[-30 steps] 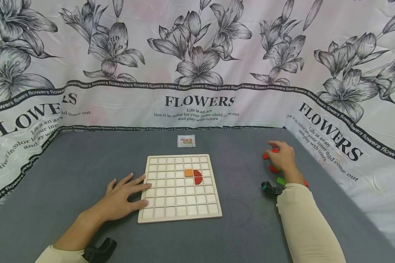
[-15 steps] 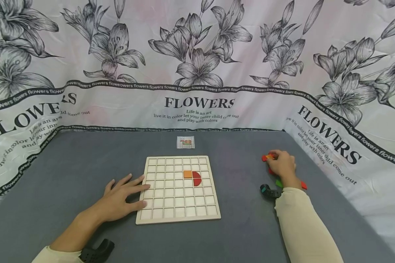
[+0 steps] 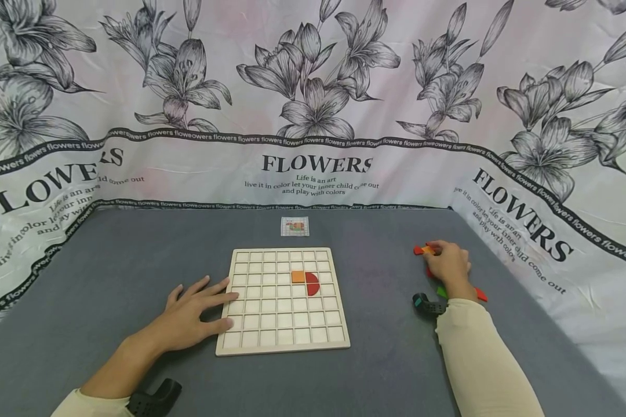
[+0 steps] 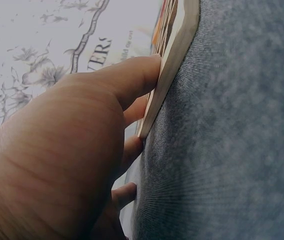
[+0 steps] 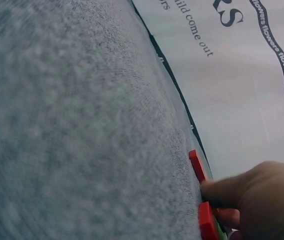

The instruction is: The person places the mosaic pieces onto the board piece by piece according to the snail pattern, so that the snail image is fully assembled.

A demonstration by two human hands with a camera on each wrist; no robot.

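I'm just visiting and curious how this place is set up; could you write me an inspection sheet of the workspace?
Surface: grey, cloth-like tabletop.
Job's things: gridded board bearing an orange square and a red half-round shape; picture card beyond it; loose coloured pieces to its right.
Clutter: nothing seen.
Hands: left hand touches the board's left edge, fingers spread; right hand is at those pieces, its grip unclear.
Cables: nothing seen.
Surroundings: white cloth hangings with black flowers and lettering.

Left hand (image 3: 193, 315), fingers (image 3: 223, 298) spread, right hand (image 3: 450, 267), fingers bent downward
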